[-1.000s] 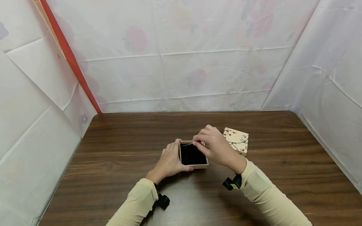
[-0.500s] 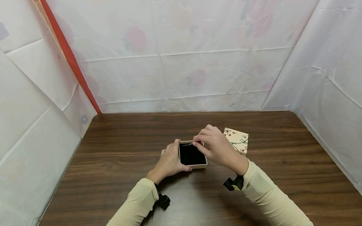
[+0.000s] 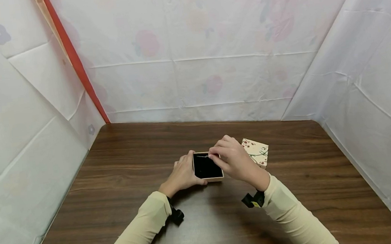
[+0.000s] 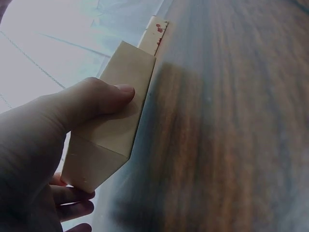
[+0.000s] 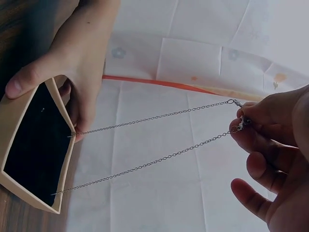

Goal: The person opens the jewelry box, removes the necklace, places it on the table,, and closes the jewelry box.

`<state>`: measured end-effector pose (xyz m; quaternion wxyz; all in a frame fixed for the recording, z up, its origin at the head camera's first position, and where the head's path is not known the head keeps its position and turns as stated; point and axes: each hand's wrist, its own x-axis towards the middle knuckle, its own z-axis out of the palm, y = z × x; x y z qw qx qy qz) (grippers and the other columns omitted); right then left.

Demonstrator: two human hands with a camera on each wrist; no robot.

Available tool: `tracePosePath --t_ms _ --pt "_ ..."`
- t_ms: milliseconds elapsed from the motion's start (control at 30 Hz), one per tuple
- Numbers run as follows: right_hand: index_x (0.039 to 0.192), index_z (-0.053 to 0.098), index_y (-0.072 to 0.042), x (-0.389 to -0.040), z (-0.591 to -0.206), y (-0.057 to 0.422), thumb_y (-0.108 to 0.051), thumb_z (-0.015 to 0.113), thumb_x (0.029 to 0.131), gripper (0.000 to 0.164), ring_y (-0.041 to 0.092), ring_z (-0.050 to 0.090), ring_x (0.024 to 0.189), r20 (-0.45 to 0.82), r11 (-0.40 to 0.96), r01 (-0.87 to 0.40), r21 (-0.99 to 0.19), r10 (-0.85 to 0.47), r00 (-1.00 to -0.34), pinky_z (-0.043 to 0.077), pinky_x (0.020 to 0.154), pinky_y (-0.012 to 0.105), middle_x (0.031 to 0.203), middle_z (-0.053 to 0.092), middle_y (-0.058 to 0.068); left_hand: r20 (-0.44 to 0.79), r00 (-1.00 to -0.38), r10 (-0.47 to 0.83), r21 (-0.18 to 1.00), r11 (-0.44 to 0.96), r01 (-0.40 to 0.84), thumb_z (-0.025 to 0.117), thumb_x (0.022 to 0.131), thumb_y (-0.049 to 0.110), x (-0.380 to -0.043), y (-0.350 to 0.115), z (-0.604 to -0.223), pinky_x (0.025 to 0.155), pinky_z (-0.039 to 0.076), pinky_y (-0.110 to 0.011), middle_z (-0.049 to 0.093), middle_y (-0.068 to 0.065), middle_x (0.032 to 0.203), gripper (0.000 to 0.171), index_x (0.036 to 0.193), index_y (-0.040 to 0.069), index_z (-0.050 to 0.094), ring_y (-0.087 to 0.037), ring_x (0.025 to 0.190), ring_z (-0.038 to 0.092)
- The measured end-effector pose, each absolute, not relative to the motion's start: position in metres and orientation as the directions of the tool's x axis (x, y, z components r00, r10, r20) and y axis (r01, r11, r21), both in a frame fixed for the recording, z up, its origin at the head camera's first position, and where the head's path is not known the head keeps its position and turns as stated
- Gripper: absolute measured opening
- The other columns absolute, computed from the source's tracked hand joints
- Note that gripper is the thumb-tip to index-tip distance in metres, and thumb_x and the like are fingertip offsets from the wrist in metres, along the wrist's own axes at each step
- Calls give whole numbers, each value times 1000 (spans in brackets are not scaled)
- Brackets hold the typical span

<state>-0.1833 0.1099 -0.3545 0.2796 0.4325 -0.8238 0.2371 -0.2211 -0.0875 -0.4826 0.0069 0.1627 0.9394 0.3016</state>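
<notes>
Since one second ago, just a slight leftward shift of open cardboard box (image 3: 211,180) and left hand (image 3: 184,173). Pinched between thumb and forefinger of right hand (image 3: 233,159), at one end of silver-toned chain necklace (image 5: 164,158). Runs taut from grip, in two fine-linked strands, to matte black insert (image 5: 36,135). Gripped by left hand at smooth, cream walls of box.

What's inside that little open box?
In the box, a black lining; two strands of thin chain run to it from the right hand. Anything under the lining is covered, so can't be seen.
</notes>
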Motion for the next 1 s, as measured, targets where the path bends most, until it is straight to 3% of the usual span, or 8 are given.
tracePosePath --t_ms 467,667,833,1000 --pt "86 74 -8 -180 -353 110 -10 67 90 8 15 49 73 704 491 -861 -133 -564 -431 39 67 31 79 68 0 71 -946 316 579 759 297 91 57 47 -223 -90 -485 96 37 -50 60 -11 121 107 139 8 36 -31 124 48" --pt "83 72 -8 -181 -347 109 -3 72 83 5 16 50 73 736 471 -872 -136 -541 -407 41 67 32 77 67 0 73 -947 314 588 753 295 92 54 47 -226 -93 -487 93 37 -48 60 -7 114 98 131 11 42 -31 120 47" --pt "83 72 -9 -179 -345 109 -2 74 81 7 16 50 73 731 473 -870 -142 -543 -414 41 68 32 77 67 0 50 -945 324 589 754 290 91 55 48 -226 -94 -485 95 36 -50 58 -10 124 103 136 9 42 -32 125 44" --pt "83 73 -8 -180 -343 109 -3 73 82 6 16 51 74 732 469 -869 -155 -537 -420 42 69 32 77 67 0 -1 -947 322 590 765 260 89 60 49 -226 -97 -482 103 32 -55 49 -18 142 118 149 3 29 -36 133 38"
